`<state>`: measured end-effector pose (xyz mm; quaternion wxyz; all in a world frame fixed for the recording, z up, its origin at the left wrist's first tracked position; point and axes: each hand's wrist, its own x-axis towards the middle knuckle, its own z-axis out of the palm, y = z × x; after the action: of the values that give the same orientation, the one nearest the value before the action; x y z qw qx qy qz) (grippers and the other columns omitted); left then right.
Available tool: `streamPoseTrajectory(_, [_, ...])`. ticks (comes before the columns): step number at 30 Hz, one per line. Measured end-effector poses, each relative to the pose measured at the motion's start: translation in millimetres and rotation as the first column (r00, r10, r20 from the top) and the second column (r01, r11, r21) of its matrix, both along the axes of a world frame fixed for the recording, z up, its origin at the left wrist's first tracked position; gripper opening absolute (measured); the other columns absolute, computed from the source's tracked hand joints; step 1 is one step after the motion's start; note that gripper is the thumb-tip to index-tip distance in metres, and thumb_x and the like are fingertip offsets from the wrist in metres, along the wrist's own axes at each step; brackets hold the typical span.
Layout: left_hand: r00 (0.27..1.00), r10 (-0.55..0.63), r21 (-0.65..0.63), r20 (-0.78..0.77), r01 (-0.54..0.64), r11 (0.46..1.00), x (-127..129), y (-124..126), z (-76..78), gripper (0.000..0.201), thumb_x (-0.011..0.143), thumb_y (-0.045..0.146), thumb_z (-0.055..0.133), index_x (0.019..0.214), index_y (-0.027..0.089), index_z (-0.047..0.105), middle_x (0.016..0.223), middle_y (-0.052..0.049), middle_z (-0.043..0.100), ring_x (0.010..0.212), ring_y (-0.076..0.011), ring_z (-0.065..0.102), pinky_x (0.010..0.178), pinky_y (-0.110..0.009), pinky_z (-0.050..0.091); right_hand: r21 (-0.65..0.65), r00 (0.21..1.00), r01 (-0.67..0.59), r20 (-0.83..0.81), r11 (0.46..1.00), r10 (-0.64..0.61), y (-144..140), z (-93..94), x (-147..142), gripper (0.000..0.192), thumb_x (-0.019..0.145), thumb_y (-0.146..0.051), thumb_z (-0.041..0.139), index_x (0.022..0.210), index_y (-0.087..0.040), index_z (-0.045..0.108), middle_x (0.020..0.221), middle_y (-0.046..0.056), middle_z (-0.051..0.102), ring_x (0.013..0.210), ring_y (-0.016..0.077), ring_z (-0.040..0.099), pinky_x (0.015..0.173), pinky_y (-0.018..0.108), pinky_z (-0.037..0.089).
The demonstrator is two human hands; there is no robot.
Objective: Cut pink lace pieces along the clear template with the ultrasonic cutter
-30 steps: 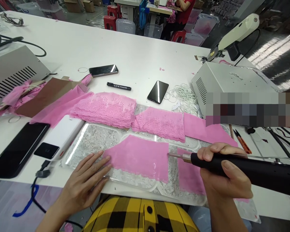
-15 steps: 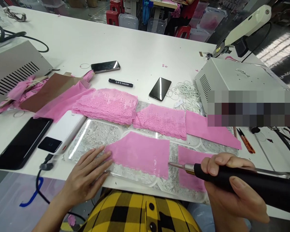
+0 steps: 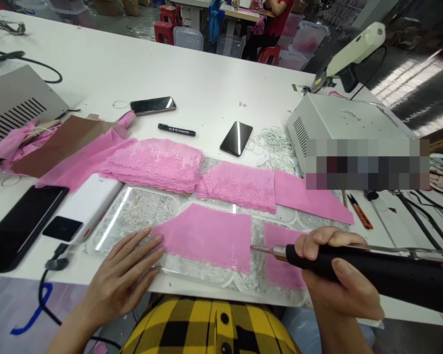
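Two hands: both were working at the near edge of the white table (image 3: 214, 83), so here's the rundown left to right.
Far-left stuff: a grey vented box (image 3: 15, 105) sat at the far left, with a dark phone (image 3: 18, 228) and a white power bank (image 3: 83, 206) nearer the edge.
Left hand (image 3: 123, 275): lay flat, fingers spread apart and stretched out, fingertips pressing the left end of the pink fabric piece (image 3: 206, 236). It wasn't gripping anything.
Pink fabric piece: sat in the near middle, spread flat on a clear plastic sheet (image 3: 140, 211) over grey patterned stuff.
Behind it: pink lace stacks (image 3: 158, 162) lay just past the sheet, then a black marker (image 3: 176, 130) and two more phones, one (image 3: 152, 104) left of the marker and one (image 3: 237, 138) right of it.
Tool tip: the metal end of the black hot-cutter tool (image 3: 372, 275) was right at the fabric piece's right edge, touching or nearly so, can't tell.
Right hand (image 3: 335, 280): fingers were wrapped tight round the tool's black handle, thumb on top.
Second pink piece (image 3: 282, 258): lay just right of the tip, partly under that hand.
Far right: a white metal box (image 3: 339, 128) with a cream cutter (image 3: 350, 49) on top, white elastic loops (image 3: 275, 145) beside it, and orange snips (image 3: 362, 219).
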<state>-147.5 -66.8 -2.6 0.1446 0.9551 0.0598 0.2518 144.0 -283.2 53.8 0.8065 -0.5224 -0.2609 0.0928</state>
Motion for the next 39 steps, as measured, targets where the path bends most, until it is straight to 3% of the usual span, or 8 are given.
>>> streamPoseTrajectory(9, [1.000,0.018,0.009,-0.011,-0.018,1.000,-1,3,-1.3,0.056,0.086,0.005,0.059,0.139,0.023,0.053,0.136,-0.010,0.060,0.135,-0.0344,0.047,0.106,-0.053,0.044,0.030,0.961,0.275,0.017,0.961,-0.275,-2,8.3,40,0.015,0.051,-0.022,0.053,0.065,-0.019,0.059,0.064,-0.003,0.056,0.043,0.0100,0.048,0.041,0.028,0.042])
streamPoseTrajectory(16, [0.999,0.041,0.029,-0.010,-0.041,0.999,-1,3,-0.6,0.054,0.087,0.008,0.059,0.138,0.025,0.053,0.136,-0.009,0.061,0.135,-0.0334,0.048,0.106,-0.051,0.045,0.020,0.969,0.247,-0.011,0.969,-0.247,7,-4.3,36,0.019,0.055,-0.022,0.056,0.074,-0.020,0.059,0.073,-0.003,0.057,0.049,0.0108,0.051,0.048,0.031,0.047])
streamPoseTrajectory(28, [0.999,0.031,0.019,-0.021,-0.031,0.999,-1,3,-1.1,0.057,0.086,0.006,0.059,0.140,0.024,0.053,0.137,-0.010,0.060,0.135,-0.0351,0.047,0.105,-0.052,0.045,0.042,0.979,0.193,0.051,0.980,-0.195,9,-8.6,39,0.014,0.061,-0.019,0.057,0.075,-0.020,0.059,0.074,-0.002,0.058,0.052,0.0113,0.053,0.050,0.031,0.049])
streamPoseTrajectory(34, [1.000,0.031,0.021,-0.001,-0.031,0.999,1,2,-0.6,0.058,0.086,0.005,0.059,0.140,0.024,0.052,0.137,-0.011,0.059,0.135,-0.0352,0.048,0.104,-0.053,0.046,0.056,0.977,0.211,0.000,0.976,-0.211,4,-1.8,39,0.016,0.057,-0.021,0.057,0.073,-0.019,0.060,0.072,-0.002,0.057,0.048,0.0106,0.051,0.045,0.030,0.047])
streamPoseTrajectory(39, [0.999,0.053,0.022,-0.006,-0.053,0.998,2,0,1.0,0.058,0.087,0.007,0.059,0.139,0.028,0.052,0.137,-0.008,0.059,0.134,-0.0331,0.049,0.104,-0.053,0.048,0.022,0.989,0.149,-0.014,0.989,-0.149,-13,5.0,31,0.016,0.058,-0.023,0.056,0.073,-0.020,0.062,0.070,-0.001,0.058,0.044,0.0104,0.048,0.040,0.029,0.043])
